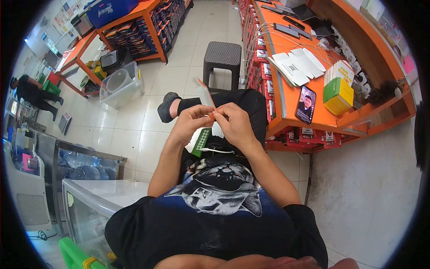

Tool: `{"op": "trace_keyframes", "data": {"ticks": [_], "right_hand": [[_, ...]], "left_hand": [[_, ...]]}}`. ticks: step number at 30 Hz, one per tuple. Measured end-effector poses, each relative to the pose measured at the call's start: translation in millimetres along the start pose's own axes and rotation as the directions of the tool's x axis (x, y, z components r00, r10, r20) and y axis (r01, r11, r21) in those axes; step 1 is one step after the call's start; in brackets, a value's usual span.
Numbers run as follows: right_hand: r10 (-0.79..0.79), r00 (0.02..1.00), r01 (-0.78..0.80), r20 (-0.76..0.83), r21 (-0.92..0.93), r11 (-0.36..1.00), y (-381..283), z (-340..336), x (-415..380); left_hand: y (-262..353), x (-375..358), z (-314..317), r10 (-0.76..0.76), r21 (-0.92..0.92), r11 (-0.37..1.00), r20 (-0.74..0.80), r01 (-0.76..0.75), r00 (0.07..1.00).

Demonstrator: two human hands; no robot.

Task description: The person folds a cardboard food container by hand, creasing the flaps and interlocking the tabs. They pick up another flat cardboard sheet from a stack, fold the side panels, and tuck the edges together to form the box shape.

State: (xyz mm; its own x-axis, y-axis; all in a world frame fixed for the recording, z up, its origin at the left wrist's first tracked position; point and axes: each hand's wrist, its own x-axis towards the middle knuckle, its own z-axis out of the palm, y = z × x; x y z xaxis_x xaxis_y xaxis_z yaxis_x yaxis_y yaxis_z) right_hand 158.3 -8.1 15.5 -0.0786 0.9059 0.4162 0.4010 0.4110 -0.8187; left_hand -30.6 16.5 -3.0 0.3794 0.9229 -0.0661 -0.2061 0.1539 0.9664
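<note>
The left hand [192, 123] is bent inward at the wrist, thumb and fingertips pinched on the lower end of a thin orange strip [208, 95]; the right hand [235, 126] meets it there, its own thumb and forefinger closed on the same end. The strip sticks up from the fingertips, leaning left, above the lap of the seated person. At far left another person [33, 94] in dark clothes stands well apart. Next comes a clear plastic tub [109, 96] on the tiled floor [148, 123], with a round whitish item inside. Below the hands, a green-and-white box [201, 142] lies on the lap beside a white cord [217, 150]. Beyond them stands a dark stool [222, 56]. To the right, an orange counter [285, 99] carries folded white card sheets [293, 67], a phone [306, 105] with its screen lit, and a green-and-yellow box [339, 96] just beside the phone.
</note>
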Motion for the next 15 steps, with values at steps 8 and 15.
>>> {"op": "trace_keyframes", "data": {"ticks": [8, 15], "right_hand": [[0.315, 0.945, -0.304, -0.092, 0.118, 0.945, 11.3, 5.9, -4.1], [0.212, 0.968, -0.208, -0.131, 0.044, 0.977, 5.9, -1.8, -1.5]], "left_hand": [[-23.3, 8.2, -7.2, -0.085, 0.355, 0.934, 0.116, 0.039, 0.99], [-39.3, 16.2, -6.5, -0.018, 0.128, 0.991, -0.07, 0.027, 0.997]]}}
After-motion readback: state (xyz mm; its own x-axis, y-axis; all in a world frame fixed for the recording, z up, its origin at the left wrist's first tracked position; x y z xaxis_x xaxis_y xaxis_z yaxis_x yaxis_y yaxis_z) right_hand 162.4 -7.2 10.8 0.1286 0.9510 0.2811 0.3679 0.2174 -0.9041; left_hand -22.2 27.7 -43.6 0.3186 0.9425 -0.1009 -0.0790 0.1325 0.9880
